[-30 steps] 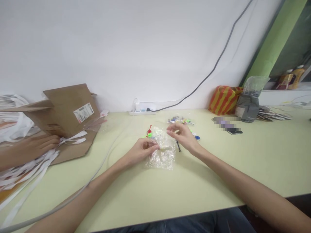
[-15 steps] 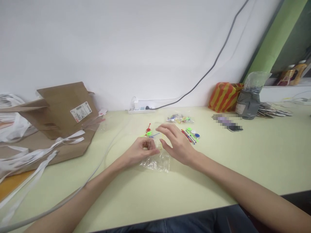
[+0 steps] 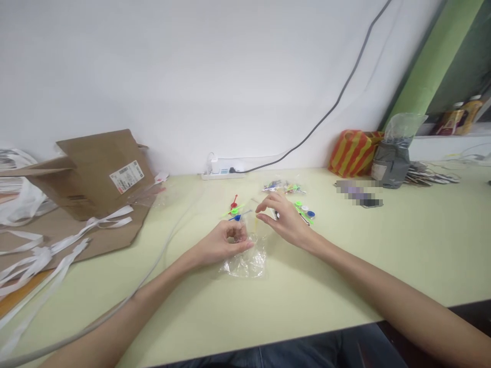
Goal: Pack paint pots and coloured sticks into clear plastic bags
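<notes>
My left hand (image 3: 218,244) is closed on a clear plastic bag (image 3: 245,263), which hangs down over the tabletop in front of me. Thumb and fingers of my right hand (image 3: 286,220) pinch the upper end of a thin yellow plastic piece (image 3: 255,224) over the bag. Just beyond my left hand lie a red arrow-shaped piece (image 3: 233,204), a green piece (image 3: 235,210) and a blue piece (image 3: 237,217). Partly hidden behind my right hand are thin sticks and small discs, among them a blue disc (image 3: 311,214) and a white disc (image 3: 305,208).
A filled clear bag of coloured pieces (image 3: 284,187) lies farther back. A power strip (image 3: 222,175) sits against the wall. To the left are an opened cardboard box (image 3: 95,174) and white strips (image 3: 61,248); to the right, a phone (image 3: 370,202), a striped bag (image 3: 353,153) and a grey bag (image 3: 392,163).
My right hand has moved slightly right, its fingertips closing on the yellow piece. The blue piece beyond my left hand shows more plainly. My left hand keeps hold of the bag, slightly lower.
</notes>
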A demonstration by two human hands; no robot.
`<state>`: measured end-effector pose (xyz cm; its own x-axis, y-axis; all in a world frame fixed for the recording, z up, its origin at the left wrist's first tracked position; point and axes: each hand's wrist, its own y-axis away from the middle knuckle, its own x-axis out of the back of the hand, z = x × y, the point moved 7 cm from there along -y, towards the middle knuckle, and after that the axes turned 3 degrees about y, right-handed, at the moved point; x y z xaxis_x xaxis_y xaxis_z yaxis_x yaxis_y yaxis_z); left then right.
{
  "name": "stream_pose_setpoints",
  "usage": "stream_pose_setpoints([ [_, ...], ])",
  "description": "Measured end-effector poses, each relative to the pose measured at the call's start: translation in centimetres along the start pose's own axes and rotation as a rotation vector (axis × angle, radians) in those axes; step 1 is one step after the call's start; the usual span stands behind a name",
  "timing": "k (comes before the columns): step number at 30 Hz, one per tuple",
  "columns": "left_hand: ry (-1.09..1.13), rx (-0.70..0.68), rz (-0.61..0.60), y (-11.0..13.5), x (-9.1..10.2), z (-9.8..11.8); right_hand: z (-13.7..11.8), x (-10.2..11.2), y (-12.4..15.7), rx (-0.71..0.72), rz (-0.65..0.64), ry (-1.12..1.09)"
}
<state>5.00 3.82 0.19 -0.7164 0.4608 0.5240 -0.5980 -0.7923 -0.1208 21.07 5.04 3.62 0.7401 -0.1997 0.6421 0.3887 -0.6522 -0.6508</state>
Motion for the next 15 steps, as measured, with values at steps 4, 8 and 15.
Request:
stream_pose_setpoints([
  [4, 0.008, 0.011, -0.022, 0.2, -0.2, -0.2, -0.2, -0.3, 0.2, 0.025, -0.017, -0.034],
  [8, 0.039, 0.0, -0.04, 0.2, -0.5, -0.1, 0.1, -0.6, 0.4, 0.001, -0.029, -0.112],
  [15, 0.066, -0.083, -0.024, 0.4, -0.4, 1.3, 0.0, -0.9, 0.6, -0.014, -0.044, -0.117],
])
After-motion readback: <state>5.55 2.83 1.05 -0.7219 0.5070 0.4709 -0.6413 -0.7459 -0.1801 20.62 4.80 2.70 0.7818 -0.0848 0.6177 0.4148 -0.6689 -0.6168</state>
